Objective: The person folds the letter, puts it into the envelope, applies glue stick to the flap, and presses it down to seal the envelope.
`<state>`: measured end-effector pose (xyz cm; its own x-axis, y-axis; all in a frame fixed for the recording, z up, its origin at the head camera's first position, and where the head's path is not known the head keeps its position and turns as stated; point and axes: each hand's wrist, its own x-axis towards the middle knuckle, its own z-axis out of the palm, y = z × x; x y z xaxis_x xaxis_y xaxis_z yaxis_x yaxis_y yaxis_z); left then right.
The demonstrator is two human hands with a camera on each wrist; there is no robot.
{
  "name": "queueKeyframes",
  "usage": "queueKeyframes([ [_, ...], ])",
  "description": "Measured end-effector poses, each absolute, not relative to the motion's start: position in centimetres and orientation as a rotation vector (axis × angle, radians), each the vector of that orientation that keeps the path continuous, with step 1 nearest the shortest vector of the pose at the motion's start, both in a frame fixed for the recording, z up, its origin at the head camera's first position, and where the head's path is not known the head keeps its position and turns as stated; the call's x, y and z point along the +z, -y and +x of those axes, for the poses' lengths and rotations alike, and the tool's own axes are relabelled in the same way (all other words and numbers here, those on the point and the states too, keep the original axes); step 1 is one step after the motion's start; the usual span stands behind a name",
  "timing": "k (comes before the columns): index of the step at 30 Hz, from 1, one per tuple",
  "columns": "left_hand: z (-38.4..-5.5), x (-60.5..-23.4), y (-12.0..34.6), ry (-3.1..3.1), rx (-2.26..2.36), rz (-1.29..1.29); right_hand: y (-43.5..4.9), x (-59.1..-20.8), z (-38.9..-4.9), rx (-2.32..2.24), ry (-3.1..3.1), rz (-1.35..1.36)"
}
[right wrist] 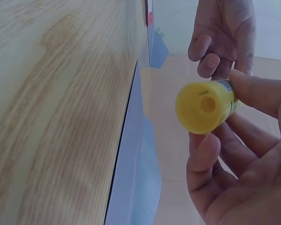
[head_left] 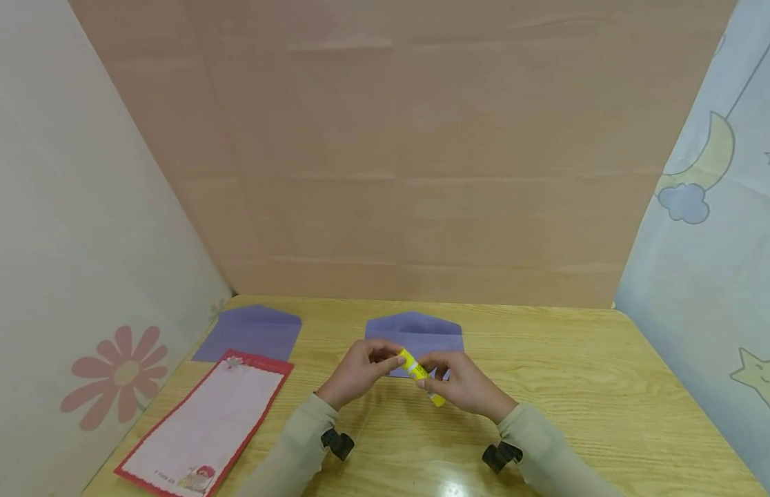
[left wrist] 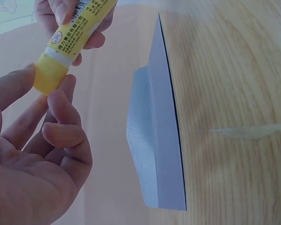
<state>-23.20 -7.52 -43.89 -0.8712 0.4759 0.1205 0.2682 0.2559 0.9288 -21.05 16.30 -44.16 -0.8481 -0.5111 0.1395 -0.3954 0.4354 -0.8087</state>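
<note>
A yellow glue stick (head_left: 430,385) is held above the table between both hands. My left hand (head_left: 358,371) pinches its yellow cap (left wrist: 50,75) between thumb and fingers. Around the printed barrel (left wrist: 84,29) curl the fingers and thumb of my right hand (head_left: 464,384). A white band shows between cap and barrel in the left wrist view. From the right wrist, the round yellow base (right wrist: 196,108) faces the camera. Just beyond the hands lies a purple envelope (head_left: 415,324) with its flap unfolded away from me; the hands partly cover its near edge.
A second purple envelope (head_left: 251,336) with its flap unfolded lies at the far left of the wooden table (head_left: 596,400). Nearer, a red-bordered pinkish-white sheet (head_left: 211,417) lies at a slant. Papered walls stand behind and on both sides.
</note>
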Motion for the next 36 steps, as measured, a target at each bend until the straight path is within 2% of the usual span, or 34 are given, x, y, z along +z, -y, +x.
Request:
queueKeyframes([
  [18,-23.4,-44.4,7.3,-2.286,1.627,0.709,-16.5,-44.5,-21.3,-1.392,-2.481,-0.783],
  [25,-23.3,-44.5,7.5,-2.447,1.436,0.676,-17.2,-44.8,-21.5,-1.422,-2.576,-0.644],
  [36,-23.3,-45.1,8.5,-2.781,0.983,0.788,-19.8,-45.2,-22.4,-1.449,-2.794,-0.303],
])
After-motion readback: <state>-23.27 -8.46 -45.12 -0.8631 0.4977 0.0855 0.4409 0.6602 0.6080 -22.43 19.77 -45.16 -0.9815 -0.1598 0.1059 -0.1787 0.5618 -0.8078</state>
